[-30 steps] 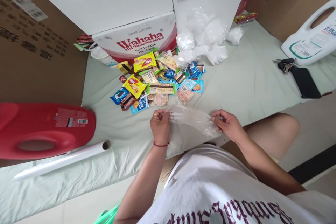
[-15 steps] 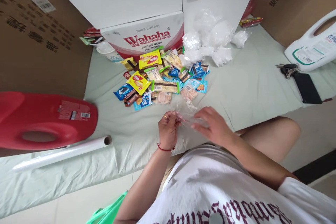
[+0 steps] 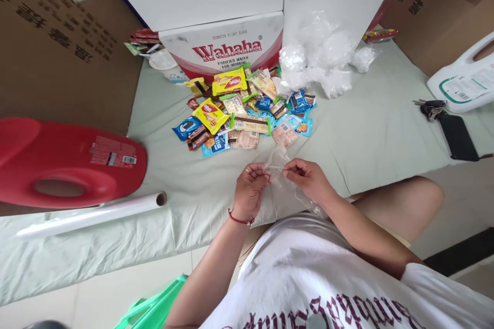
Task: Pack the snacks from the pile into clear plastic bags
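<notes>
A clear plastic bag [image 3: 278, 158] is stretched between my two hands, near the front edge of the covered surface. My left hand [image 3: 250, 189], with a red bracelet at the wrist, pinches one side of it. On the other side, my right hand [image 3: 307, 177] grips the film between thumb and fingers, and part of the bag hangs down below that hand. Just beyond lies a heap of wrapped snacks, among them a yellow wafer packet [image 3: 210, 115], a long green-ended packet [image 3: 250, 124] and a pink-toned packet [image 3: 284, 134].
Behind the snacks stands a Wahaha carton [image 3: 227, 46] beside crumpled clear bags [image 3: 320, 56]. On the left are a red jug [image 3: 77, 159], a white roll [image 3: 92, 214] and a paper cup [image 3: 165, 67]. A white jug [image 3: 463, 79], keys [image 3: 432, 109] and a black phone [image 3: 458, 137] lie right.
My right hand has closed on the bag and come nearer my left hand. The bag is now drawn between both hands. The view has shifted slightly.
</notes>
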`<action>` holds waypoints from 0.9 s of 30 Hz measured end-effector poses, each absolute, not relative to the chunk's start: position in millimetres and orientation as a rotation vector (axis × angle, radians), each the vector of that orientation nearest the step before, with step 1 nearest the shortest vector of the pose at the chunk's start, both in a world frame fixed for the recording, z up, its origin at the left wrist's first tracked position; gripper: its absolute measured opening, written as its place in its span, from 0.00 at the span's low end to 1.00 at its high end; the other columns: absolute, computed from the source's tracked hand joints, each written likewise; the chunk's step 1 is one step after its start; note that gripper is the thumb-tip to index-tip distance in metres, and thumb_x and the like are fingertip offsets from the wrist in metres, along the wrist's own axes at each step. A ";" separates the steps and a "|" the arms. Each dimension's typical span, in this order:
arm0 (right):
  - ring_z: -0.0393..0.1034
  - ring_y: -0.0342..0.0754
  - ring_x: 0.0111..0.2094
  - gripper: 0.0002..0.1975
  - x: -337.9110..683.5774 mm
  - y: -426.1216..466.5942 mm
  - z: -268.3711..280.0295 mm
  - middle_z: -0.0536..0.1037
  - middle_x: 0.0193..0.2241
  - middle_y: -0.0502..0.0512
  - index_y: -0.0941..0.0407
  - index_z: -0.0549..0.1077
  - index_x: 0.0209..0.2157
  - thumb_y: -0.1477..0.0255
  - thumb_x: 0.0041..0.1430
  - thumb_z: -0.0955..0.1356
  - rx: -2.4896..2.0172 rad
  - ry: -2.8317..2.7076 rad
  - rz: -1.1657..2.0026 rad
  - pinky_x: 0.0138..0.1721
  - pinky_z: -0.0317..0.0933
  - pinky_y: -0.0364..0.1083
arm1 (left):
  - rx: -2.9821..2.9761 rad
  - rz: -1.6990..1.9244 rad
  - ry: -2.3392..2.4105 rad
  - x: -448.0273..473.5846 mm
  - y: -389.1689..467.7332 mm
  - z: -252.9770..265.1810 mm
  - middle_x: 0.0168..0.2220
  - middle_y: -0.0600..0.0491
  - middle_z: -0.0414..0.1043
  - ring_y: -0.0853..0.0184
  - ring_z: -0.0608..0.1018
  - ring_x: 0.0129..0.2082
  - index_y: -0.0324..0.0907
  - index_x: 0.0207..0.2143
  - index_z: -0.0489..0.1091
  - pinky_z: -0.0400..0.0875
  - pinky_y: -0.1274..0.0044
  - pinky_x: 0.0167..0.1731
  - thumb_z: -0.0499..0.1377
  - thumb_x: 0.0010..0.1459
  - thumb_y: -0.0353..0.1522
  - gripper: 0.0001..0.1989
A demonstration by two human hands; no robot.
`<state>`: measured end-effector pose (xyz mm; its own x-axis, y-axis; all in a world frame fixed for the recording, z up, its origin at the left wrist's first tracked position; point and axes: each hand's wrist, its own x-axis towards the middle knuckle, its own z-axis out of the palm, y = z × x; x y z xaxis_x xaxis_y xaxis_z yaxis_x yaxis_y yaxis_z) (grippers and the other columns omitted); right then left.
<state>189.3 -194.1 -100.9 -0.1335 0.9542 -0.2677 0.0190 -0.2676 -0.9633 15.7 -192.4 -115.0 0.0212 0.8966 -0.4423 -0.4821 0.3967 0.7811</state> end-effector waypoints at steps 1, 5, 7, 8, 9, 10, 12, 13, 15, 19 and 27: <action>0.59 0.40 0.24 0.17 189.8 -192.6 -99.1 0.68 0.22 0.45 0.56 0.75 0.31 0.56 0.52 0.74 -1.351 -1.128 1.509 0.27 0.53 0.42 | 0.478 1.131 1.083 14.1 -191.8 -113.4 0.30 0.57 0.76 0.73 0.76 0.28 0.41 0.36 0.72 0.70 0.81 0.33 0.73 0.38 0.28 0.20; 0.50 0.37 0.19 0.19 204.9 -185.5 -90.5 0.63 0.19 0.41 0.56 0.74 0.31 0.55 0.47 0.76 -1.382 -0.919 1.545 0.20 0.44 0.40 | 0.460 1.145 1.136 -4.2 -188.3 -105.8 0.29 0.59 0.73 0.76 0.73 0.25 0.41 0.36 0.70 0.67 0.83 0.28 0.72 0.38 0.28 0.21; 0.47 0.36 0.18 0.20 221.5 -182.5 -88.8 0.62 0.19 0.40 0.55 0.73 0.31 0.56 0.45 0.78 -1.399 -0.817 1.553 0.18 0.40 0.40 | 0.476 1.136 1.222 -21.6 -186.5 -102.4 0.29 0.60 0.72 0.76 0.72 0.24 0.42 0.37 0.69 0.65 0.84 0.25 0.72 0.37 0.29 0.23; 0.46 0.36 0.18 0.20 231.0 -181.6 -89.5 0.62 0.19 0.40 0.55 0.72 0.31 0.57 0.44 0.78 -1.413 -0.787 1.553 0.18 0.38 0.40 | 0.497 1.118 1.270 -31.5 -185.7 -101.3 0.29 0.60 0.72 0.76 0.71 0.24 0.42 0.38 0.69 0.64 0.84 0.25 0.72 0.36 0.29 0.24; 0.46 0.35 0.18 0.21 240.4 -181.3 -91.3 0.62 0.19 0.40 0.56 0.72 0.31 0.57 0.43 0.79 -1.433 -0.771 1.554 0.18 0.38 0.40 | 0.525 1.090 1.315 -41.7 -184.9 -100.9 0.30 0.60 0.72 0.76 0.71 0.23 0.42 0.38 0.69 0.63 0.83 0.24 0.72 0.35 0.29 0.25; 0.47 0.35 0.18 0.21 249.2 -181.7 -94.3 0.61 0.19 0.40 0.56 0.72 0.30 0.57 0.43 0.79 -1.459 -0.764 1.553 0.18 0.37 0.39 | 0.556 1.059 1.355 -51.7 -184.1 -101.2 0.30 0.59 0.71 0.75 0.71 0.24 0.42 0.38 0.69 0.63 0.83 0.24 0.72 0.35 0.29 0.25; 0.48 0.35 0.18 0.21 263.2 -184.1 -102.5 0.61 0.19 0.40 0.56 0.73 0.30 0.58 0.41 0.79 -1.514 -0.770 1.544 0.18 0.38 0.39 | 0.633 1.010 1.430 -69.6 -182.5 -104.1 0.31 0.59 0.70 0.74 0.71 0.24 0.42 0.38 0.69 0.64 0.82 0.25 0.71 0.35 0.30 0.24; 0.48 0.36 0.18 0.21 267.9 -185.8 -107.0 0.61 0.19 0.40 0.56 0.73 0.30 0.58 0.41 0.79 -1.539 -0.776 1.537 0.18 0.39 0.39 | 0.688 0.998 1.480 -76.7 -181.7 -106.5 0.31 0.58 0.70 0.74 0.70 0.24 0.42 0.38 0.69 0.64 0.81 0.26 0.69 0.36 0.31 0.23; 0.49 0.36 0.18 0.21 272.6 -189.0 -115.0 0.61 0.18 0.40 0.56 0.73 0.30 0.57 0.42 0.79 -1.584 -0.801 1.522 0.18 0.40 0.40 | 0.861 0.989 1.645 -85.6 -181.4 -111.5 0.32 0.57 0.68 0.72 0.69 0.25 0.41 0.36 0.69 0.64 0.79 0.27 0.67 0.38 0.31 0.19; 0.48 0.37 0.18 0.20 269.3 -190.4 -120.1 0.60 0.17 0.40 0.55 0.72 0.30 0.54 0.46 0.76 -1.632 -0.901 1.472 0.18 0.41 0.40 | 1.492 1.082 2.100 -78.4 -191.7 -112.1 0.39 0.50 0.67 0.67 0.71 0.30 0.41 0.37 0.72 0.69 0.71 0.34 0.63 0.45 0.28 0.13; 0.52 0.39 0.20 0.19 262.2 -180.1 -112.2 0.64 0.21 0.43 0.55 0.72 0.32 0.53 0.52 0.73 -1.631 -1.108 1.422 0.22 0.46 0.42 | 2.710 0.979 1.027 -24.5 -211.9 -91.1 0.40 0.49 0.80 0.63 0.79 0.41 0.45 0.45 0.74 0.68 0.72 0.41 0.57 0.63 0.24 0.12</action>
